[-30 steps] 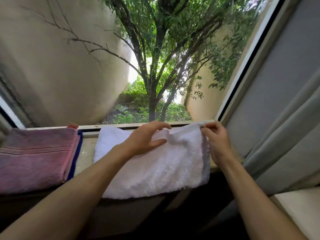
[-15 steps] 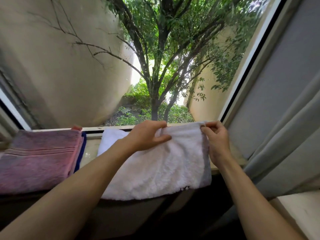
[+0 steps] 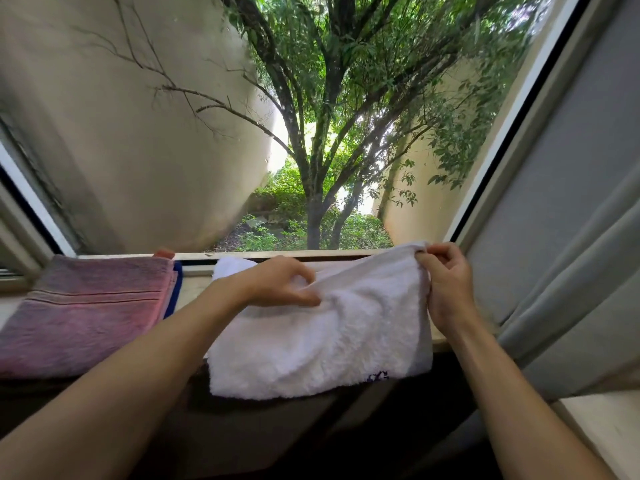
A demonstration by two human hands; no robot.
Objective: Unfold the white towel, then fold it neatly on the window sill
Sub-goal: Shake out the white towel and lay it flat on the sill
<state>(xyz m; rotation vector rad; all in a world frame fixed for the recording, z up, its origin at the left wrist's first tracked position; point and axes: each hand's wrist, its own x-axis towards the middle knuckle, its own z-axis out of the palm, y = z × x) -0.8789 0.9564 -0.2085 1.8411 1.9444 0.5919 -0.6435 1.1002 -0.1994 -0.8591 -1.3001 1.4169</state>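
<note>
Nearest me, both forearms reach up toward the sill point(image 3: 194, 289). The towel point(image 3: 322, 341) lies across it, its near edge hanging over the front lip, with a small dark embroidered mark showing at the lower right of that edge.

My left hand point(image 3: 280, 284) has its grip pinched closed on a fold of the top layer near the middle of the towel. My right hand point(image 3: 445, 282) has its grip closed on the far right corner, lifted just off the sill up by the window frame. The top layer is raised between the two grips — peeling up, by the look of it.

As I judge it, the task is barely begun. The towel is still mostly folded, in more than one layer, so the unfolding is only starting. All of the opening out, and then the neat refold on the sill, is left to do.

To the left, near the towel but apart from it, sits a folded pink towel point(image 3: 86, 313) on the same sill, with a blue one point(image 3: 175, 289) and a bit of orange point(image 3: 164, 253) showing at its far edge. That stack limits how far the white cloth can spread leftward. On the right a grey curtain point(image 3: 568, 306) hangs close beside my right hand and could catch the cloth. Beyond is the glass, with a tree point(image 3: 322, 133) and pale walls outside.
</note>
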